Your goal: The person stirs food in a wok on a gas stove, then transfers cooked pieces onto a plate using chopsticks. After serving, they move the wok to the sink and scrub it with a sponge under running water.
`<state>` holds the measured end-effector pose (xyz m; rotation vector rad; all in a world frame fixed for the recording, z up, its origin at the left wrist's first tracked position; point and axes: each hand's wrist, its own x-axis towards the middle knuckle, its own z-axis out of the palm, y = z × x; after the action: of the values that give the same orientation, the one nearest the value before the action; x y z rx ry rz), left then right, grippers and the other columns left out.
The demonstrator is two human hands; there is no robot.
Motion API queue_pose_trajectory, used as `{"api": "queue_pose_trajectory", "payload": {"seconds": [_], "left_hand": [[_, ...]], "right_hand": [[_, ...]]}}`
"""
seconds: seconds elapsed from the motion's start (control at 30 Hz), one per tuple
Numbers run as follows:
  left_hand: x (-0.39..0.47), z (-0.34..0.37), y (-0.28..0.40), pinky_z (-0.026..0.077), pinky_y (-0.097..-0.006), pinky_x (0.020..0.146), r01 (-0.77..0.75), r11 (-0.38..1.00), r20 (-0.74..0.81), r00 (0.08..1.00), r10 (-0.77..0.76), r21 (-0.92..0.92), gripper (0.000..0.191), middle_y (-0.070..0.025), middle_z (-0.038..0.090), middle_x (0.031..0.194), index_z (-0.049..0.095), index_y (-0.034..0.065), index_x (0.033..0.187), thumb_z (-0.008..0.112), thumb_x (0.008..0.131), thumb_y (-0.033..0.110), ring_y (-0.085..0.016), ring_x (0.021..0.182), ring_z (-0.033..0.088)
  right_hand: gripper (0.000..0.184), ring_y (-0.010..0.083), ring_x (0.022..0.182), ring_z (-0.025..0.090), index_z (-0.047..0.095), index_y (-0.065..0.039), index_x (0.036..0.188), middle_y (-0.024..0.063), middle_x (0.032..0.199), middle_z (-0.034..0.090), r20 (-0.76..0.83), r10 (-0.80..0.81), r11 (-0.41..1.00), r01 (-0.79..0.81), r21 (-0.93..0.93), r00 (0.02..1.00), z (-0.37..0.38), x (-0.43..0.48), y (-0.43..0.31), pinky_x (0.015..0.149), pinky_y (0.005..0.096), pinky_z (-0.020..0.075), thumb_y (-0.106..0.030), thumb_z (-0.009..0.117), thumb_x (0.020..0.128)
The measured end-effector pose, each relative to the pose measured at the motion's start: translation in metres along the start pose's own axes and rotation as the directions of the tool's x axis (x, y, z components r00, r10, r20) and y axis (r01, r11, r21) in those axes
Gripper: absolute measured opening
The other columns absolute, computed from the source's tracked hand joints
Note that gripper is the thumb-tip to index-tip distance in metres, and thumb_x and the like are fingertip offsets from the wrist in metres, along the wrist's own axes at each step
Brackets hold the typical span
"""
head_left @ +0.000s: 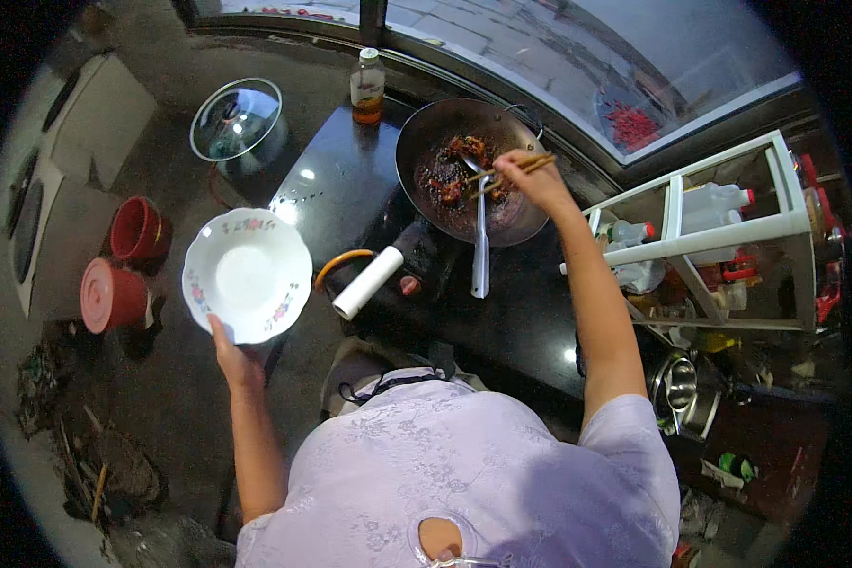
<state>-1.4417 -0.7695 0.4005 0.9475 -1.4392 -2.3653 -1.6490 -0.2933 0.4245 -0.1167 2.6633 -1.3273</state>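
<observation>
My left hand point(236, 358) grips the near rim of a white bowl point(245, 273) with a scalloped edge and printed flowers; its inside looks bare. My right hand point(532, 177) holds a pair of wooden chopsticks point(539, 162) over a wok point(433, 117). Their tips reach down among browned food pieces point(466, 148) and dark sauce in the wok. A metal spatula point(481, 245) rests in the wok, its handle sticking out over the near rim. Whether the chopsticks pinch a piece is too small to tell.
A white tube point(368, 282) and an orange hose point(341, 263) lie at the front of the dark counter point(326, 163). Behind stands a bottle of amber liquid point(367, 92). A glass lid point(236, 119) is at left, near red buckets point(117, 295). A white bottle rack point(717, 238) stands right.
</observation>
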Motion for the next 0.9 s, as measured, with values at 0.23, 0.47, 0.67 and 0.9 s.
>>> {"api": "queue_pose_trajectory", "payload": {"seconds": [0.23,0.47,0.67,0.9], "left_hand": [[0.09,0.043,0.005,0.042,-0.0394,0.097,0.198,0.973,0.285,0.932,-0.225,0.118,0.063,-0.0151,0.046,0.131,0.03,0.002,0.137,0.039,0.096,0.049,-0.025,0.12,0.049],[0.11,0.067,-0.006,0.048,-0.0324,0.08,0.222,0.967,0.352,0.901,-0.252,0.125,0.059,-0.0099,0.056,0.114,0.037,0.0017,0.131,0.038,0.096,0.049,-0.017,0.1,0.058],[0.112,0.069,0.001,0.043,-0.0254,0.057,0.263,0.94,0.384,0.862,-0.33,0.217,0.053,-0.0042,0.058,0.095,0.045,0.0048,0.122,0.039,0.096,0.05,-0.011,0.077,0.056],[0.099,0.075,-0.001,0.042,-0.0425,0.099,0.28,0.954,0.437,0.849,-0.297,0.103,0.059,-0.015,0.043,0.133,0.029,0.0002,0.138,0.039,0.098,0.042,-0.028,0.12,0.049]], "right_hand": [[0.022,0.0202,0.075,0.062,0.067,-0.01,0.093,0.0052,0.084,0.066,-0.214,0.088,0.99,-0.108,-0.085,0.973,0.05,0.005,0.003,0.069,0.0339,0.0471,-0.029,0.059,0.087],[0.028,0.0134,0.073,0.062,0.063,-0.004,0.099,0.0057,0.082,0.065,-0.173,0.233,0.949,-0.185,0.256,0.957,0.054,0.025,0.024,0.06,0.0274,0.0503,-0.03,0.053,0.094],[0.028,0.0152,0.074,0.064,0.064,-0.003,0.095,0.0065,0.083,0.065,-0.193,0.255,0.95,-0.208,0.234,0.948,0.064,0.036,0.033,0.062,0.028,0.055,-0.029,0.055,0.092],[0.028,0.0168,0.073,0.064,0.062,-0.002,0.086,0.0084,0.082,0.064,-0.327,0.386,0.897,-0.269,0.351,0.862,0.067,0.037,0.05,0.061,0.029,0.0576,-0.027,0.053,0.094]]}}
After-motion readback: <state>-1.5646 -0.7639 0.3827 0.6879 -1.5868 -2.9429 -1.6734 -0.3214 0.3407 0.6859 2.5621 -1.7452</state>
